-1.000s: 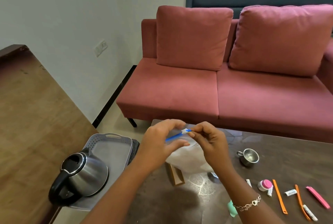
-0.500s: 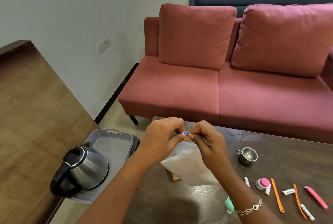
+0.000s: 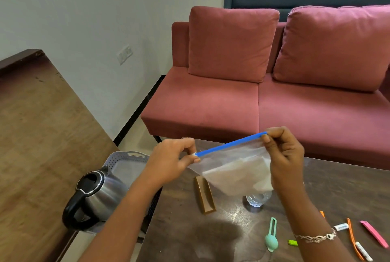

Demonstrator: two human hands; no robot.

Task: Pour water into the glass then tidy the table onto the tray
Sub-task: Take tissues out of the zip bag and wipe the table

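so the left hand and right hand each pinch an end of the bag above the dark table, kettle on the tray leftward, red sofa just behind

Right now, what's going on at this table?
A person holds a clear zip bag up over the table, stretched along its blue seal strip. The left hand pinches the white slider end and the right hand pinches the other end. The kettle sits on the grey tray at the left. A clear container, partly hidden under the bag, stands on the table. A brown piece and coloured clips lie loose on the table, not yet on the tray.
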